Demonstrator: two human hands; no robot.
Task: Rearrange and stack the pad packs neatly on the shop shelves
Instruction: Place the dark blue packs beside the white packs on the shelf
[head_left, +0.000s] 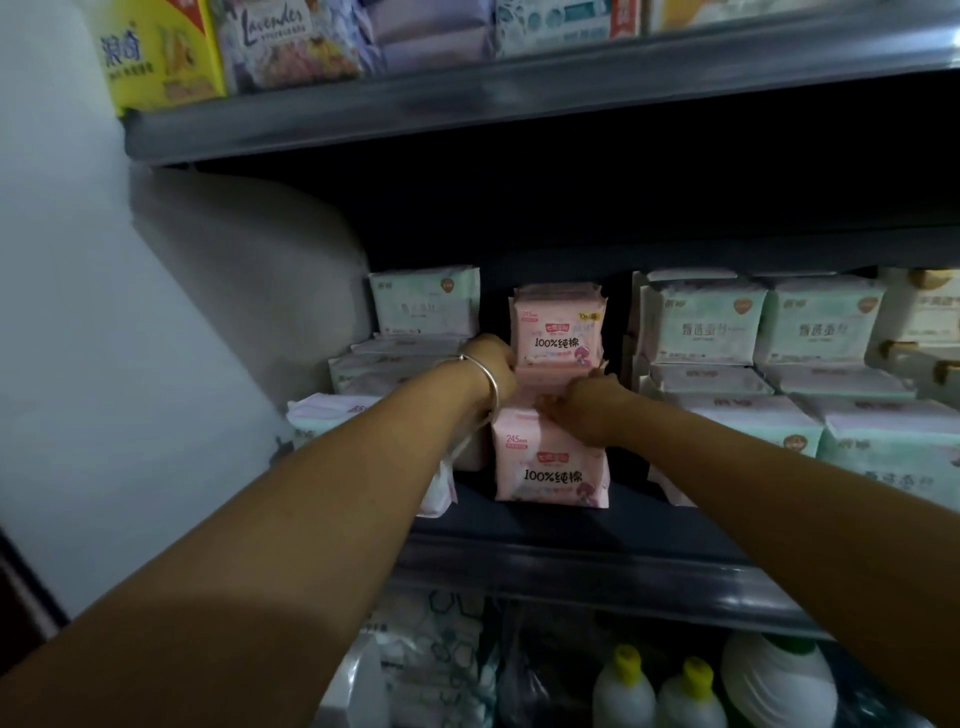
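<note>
Both my arms reach into the middle shelf (571, 525). A pink pad pack (558, 327) stands upright at the back, on top of flat pink packs (540, 382). My left hand (491, 361), a bangle on its wrist, grips the left side of those flat packs. From the right, my right hand (587, 402) holds them with curled fingers. A second upright pink pack (548, 462) stands in front, just below my hands. Pale green packs are stacked on the left (423, 306) and on the right (748, 332).
The upper shelf edge (467, 98) hangs above, carrying a yellow box (156, 52) and lavender packs (291, 47). A white wall (104, 312) closes the left side. White bottles with yellow caps (654, 691) stand on the shelf below.
</note>
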